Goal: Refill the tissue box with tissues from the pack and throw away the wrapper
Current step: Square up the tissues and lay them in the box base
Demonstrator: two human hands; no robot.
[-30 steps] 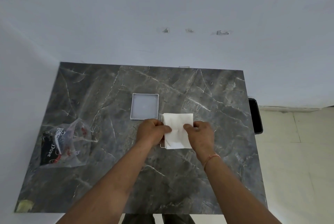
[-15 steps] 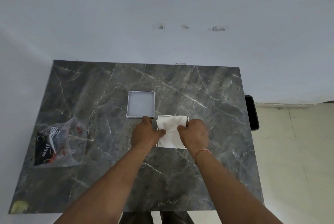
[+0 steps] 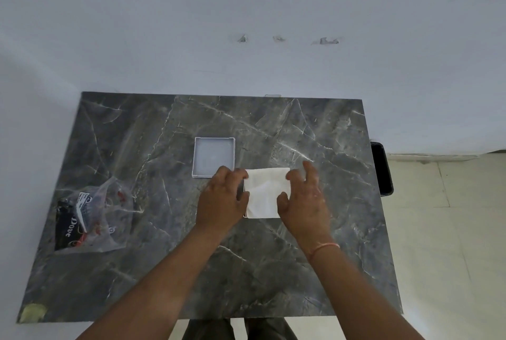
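So: 1 stack of tissues (image 3: 267,192) at counter (image 3: 315,271) centre, sitting in 1 tissue box (image 3: 244,189), only its rim edge visible. 1 lid (image 3: 214,157) flat at 10 o'clock of it, just beside. 1 wrapper (image 3: 90,216) well apart at 9 o'clock. Left hand (image 3: 222,200) w/ fingers curled onto stack's left edge; right hand (image 3: 305,200) fingers spread loose, thumb on right edge, gripping nothing.

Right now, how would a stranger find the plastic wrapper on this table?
Start at the dark marble table and go to its left edge, well away from both hands. The plastic wrapper lies crumpled there, alone. Unlike the white tray and the white tissues mid-table, it is see-through, with black "Dove" print.
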